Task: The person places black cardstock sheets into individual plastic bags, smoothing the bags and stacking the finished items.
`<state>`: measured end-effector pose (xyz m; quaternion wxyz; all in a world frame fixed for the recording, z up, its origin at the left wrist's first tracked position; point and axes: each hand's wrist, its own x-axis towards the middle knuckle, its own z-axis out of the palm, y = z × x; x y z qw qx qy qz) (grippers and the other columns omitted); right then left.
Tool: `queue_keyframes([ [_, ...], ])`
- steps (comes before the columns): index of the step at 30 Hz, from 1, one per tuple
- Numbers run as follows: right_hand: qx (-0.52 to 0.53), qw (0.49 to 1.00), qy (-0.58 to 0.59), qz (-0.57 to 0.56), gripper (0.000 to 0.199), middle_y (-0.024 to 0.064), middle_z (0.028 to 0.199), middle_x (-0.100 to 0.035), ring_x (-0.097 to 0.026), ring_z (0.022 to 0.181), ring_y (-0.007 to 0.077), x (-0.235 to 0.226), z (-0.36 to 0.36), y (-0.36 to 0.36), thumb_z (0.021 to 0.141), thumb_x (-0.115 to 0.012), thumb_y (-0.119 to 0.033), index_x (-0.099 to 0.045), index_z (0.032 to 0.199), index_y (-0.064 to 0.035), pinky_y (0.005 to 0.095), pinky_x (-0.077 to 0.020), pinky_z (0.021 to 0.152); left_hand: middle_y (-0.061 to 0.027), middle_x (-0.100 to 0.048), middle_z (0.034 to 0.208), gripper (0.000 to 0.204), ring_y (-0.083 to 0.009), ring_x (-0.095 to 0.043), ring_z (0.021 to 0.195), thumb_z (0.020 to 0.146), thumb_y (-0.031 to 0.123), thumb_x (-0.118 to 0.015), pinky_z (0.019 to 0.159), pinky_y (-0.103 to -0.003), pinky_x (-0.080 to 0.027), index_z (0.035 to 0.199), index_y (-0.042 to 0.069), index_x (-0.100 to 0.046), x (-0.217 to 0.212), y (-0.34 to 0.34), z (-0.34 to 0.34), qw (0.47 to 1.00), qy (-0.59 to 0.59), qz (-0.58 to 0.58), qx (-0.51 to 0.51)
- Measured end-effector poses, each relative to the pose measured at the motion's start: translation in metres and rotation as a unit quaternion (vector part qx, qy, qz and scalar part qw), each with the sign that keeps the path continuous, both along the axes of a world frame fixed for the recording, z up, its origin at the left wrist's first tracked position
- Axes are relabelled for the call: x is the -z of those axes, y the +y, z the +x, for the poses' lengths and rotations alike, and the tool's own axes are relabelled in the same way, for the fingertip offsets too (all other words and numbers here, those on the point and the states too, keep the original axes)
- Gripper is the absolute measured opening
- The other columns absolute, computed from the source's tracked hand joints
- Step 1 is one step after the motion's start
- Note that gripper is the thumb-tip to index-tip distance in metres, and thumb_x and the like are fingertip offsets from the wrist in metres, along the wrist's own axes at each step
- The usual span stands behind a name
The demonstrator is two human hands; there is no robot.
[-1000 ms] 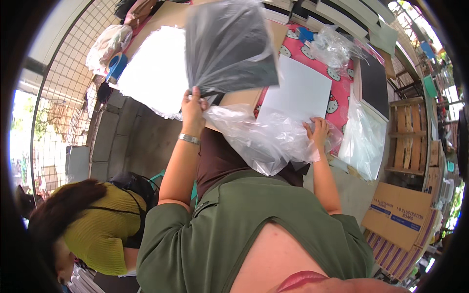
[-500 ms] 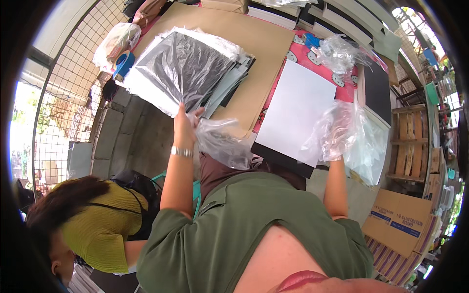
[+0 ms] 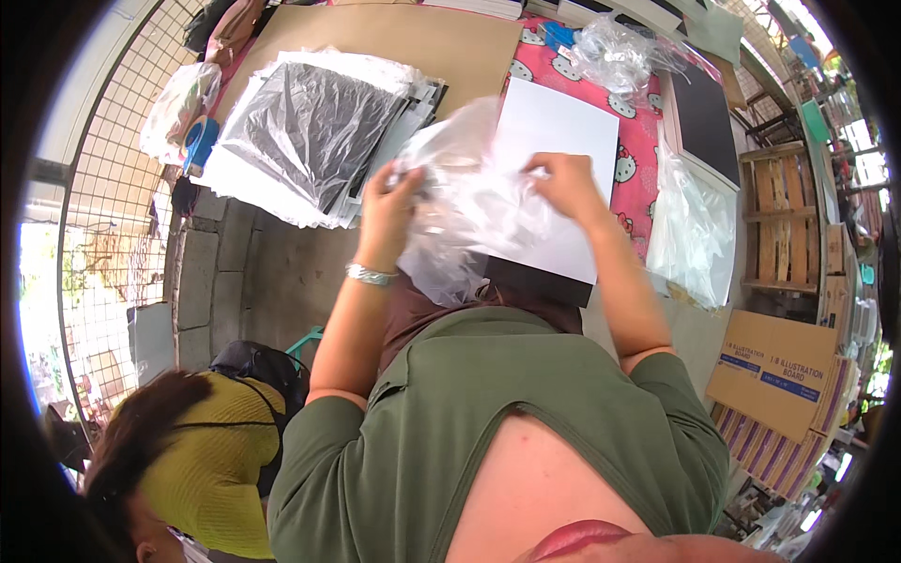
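Observation:
A crumpled clear plastic bag stretches between my two hands above the near edge of the table. My left hand is closed on its left side, fingers curled into the film. On the right, my right hand has its thumb and fingers pinched at the bag's other side, over a white sheet. That sheet lies on a black board, whose near end sticks out toward my lap. Left of my hands is a stack of plastic-covered black and grey sheets.
Brown board and pink patterned cloth cover the table. A plastic bundle lies at the far right, near a black board stack and another clear bag. Blue tape sits far left. A person in yellow is close at my left.
My left hand has come away from the covered stack, keeping the bag. My right hand has moved left from the far-right plastic to the bag, which is now raised and spread between both hands.

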<state>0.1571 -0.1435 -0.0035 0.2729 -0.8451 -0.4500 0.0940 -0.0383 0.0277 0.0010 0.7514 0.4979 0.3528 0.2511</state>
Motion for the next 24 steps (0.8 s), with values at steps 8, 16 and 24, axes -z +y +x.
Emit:
queue_keyframes([
  [8, 0.026, 0.96, 0.219, 0.17, 0.035, 0.0055, 0.097, -0.059, -0.054, 0.091, 0.0141, -0.028, 0.006, -0.033, 0.084, -0.062, -0.03, -0.057, 0.107, -0.0039, 0.031, -0.0426, 0.085, -0.0034, -0.06, 0.082, 0.036, -0.0075, -0.055, 0.065, 0.078, 0.012, -0.068, 0.054, -0.02, -0.043, 0.106, -0.005, -0.051, 0.038, 0.009, -0.02, 0.999, 0.038, 0.023, -0.022],
  [16, 0.064, 0.896, 0.378, 0.224, 0.015, 0.0024, 0.078, -0.062, -0.055, 0.068, 0.0074, -0.002, -0.035, 0.011, 0.081, -0.062, -0.009, -0.062, 0.095, -0.0009, 0.0203, -0.0443, 0.067, 0.0045, -0.048, 0.059, 0.023, -0.0027, -0.04, 0.055, 0.077, 0.019, -0.071, 0.049, -0.021, -0.034, 0.072, 0.001, -0.058, 0.003, -0.02, 0.014, 0.977, 0.076, 0.178, 0.089],
  [24, -0.023, 0.836, 0.516, 0.187, 0.018, -0.0015, 0.083, -0.06, -0.054, 0.072, 0.0068, -0.054, 0.026, -0.019, 0.081, -0.06, -0.004, -0.061, 0.098, -0.0022, 0.0217, -0.0437, 0.066, 0.008, -0.047, 0.066, 0.012, -0.0012, -0.037, 0.059, 0.084, 0.014, -0.06, 0.053, -0.017, -0.029, 0.08, 0.003, -0.061, -0.004, 0.008, -0.011, 0.982, 0.026, 0.12, 0.146],
])
